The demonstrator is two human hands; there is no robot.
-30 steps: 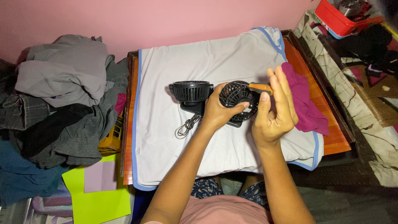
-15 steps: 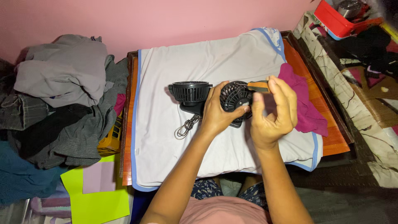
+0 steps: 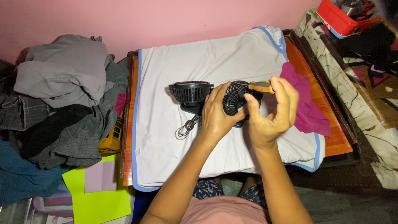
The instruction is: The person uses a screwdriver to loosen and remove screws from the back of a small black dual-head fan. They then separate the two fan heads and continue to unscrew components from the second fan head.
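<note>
While we look down over the surface (image 3: 323, 145), our left hand (image 3: 216, 116) grasps a round black fan grille (image 3: 235, 99) from its left side, holding it just above the white cloth (image 3: 207, 62). Our right hand (image 3: 271, 114) is clenched around a screwdriver (image 3: 261, 86) with an orange and grey handle. Its long axis runs left to right, the tip pointing left at the top edge of the grille. So the grille sits between both hands, touching the left one, with the right just beside it. To the left, touching the left hand's fingers, stands the black fan body (image 3: 190, 93), its cord (image 3: 186, 126) coiled nearer us. We count one grille, one fan body, one screwdriver, one magenta cloth (image 3: 304, 103) on the right, and one pile of clothes (image 3: 58, 103) far left.
</note>
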